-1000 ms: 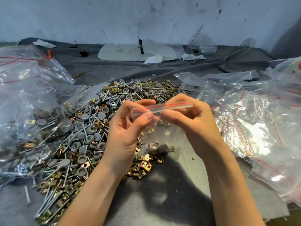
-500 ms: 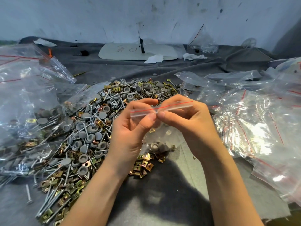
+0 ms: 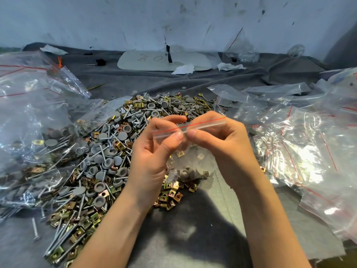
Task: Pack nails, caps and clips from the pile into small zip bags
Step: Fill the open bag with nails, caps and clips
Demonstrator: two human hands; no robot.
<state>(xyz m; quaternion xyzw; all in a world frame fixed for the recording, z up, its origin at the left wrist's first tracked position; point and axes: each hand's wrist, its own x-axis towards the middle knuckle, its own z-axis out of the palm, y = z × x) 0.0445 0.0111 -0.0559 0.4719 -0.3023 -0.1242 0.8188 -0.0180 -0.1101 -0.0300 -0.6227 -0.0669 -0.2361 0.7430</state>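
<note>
Since a second ago the bag's (image 3: 195,163) zip strip (image 3: 204,123) has tilted, right end higher. Left hand (image 3: 152,151) and right hand (image 3: 222,144) pinch the strip, thumbs meeting mid-strip. The bag hangs between them over the pile's (image 3: 108,151) near edge, holding caps (image 3: 186,172) and clips (image 3: 180,153).

Left of pile (image 3: 116,151): filled bags (image 3: 29,122) overlap its edge. Right: heap of loose zip bags (image 3: 299,142) blocks. Bare cloth (image 3: 193,238) in front of pile and behind it, up to white board (image 3: 154,60).
</note>
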